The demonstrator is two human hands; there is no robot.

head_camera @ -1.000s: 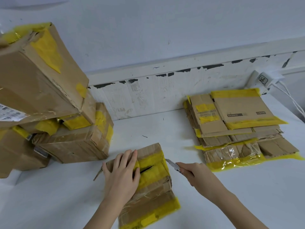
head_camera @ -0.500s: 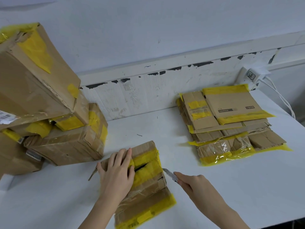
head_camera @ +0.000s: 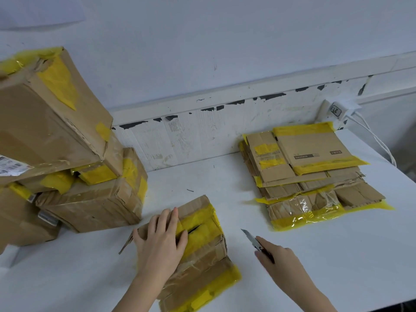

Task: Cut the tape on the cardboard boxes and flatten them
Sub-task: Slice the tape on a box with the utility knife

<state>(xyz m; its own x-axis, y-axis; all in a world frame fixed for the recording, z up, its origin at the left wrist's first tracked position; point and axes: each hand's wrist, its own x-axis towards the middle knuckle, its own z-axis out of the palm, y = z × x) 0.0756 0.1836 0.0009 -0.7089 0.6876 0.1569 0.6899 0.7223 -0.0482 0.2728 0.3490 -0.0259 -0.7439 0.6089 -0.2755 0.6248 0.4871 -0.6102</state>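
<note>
A small cardboard box [head_camera: 202, 262] wrapped in yellow tape stands on the white table [head_camera: 337, 266] in front of me. A dark slit shows in the tape on its top. My left hand [head_camera: 161, 242] lies flat on the box's top left side, fingers straight. My right hand [head_camera: 276, 260] grips a utility knife [head_camera: 253, 242] with its blade out, pointing up and left, a short way right of the box and apart from it.
Several taped boxes [head_camera: 67, 165] are piled at the left, the top one leaning. A stack of flattened boxes [head_camera: 310, 174] lies at the back right. A white power adapter [head_camera: 337, 111] with a cable sits by the wall.
My right hand has drawn the knife away from the box to the right. The left hand stays on the box top. The camera has shifted slightly.
</note>
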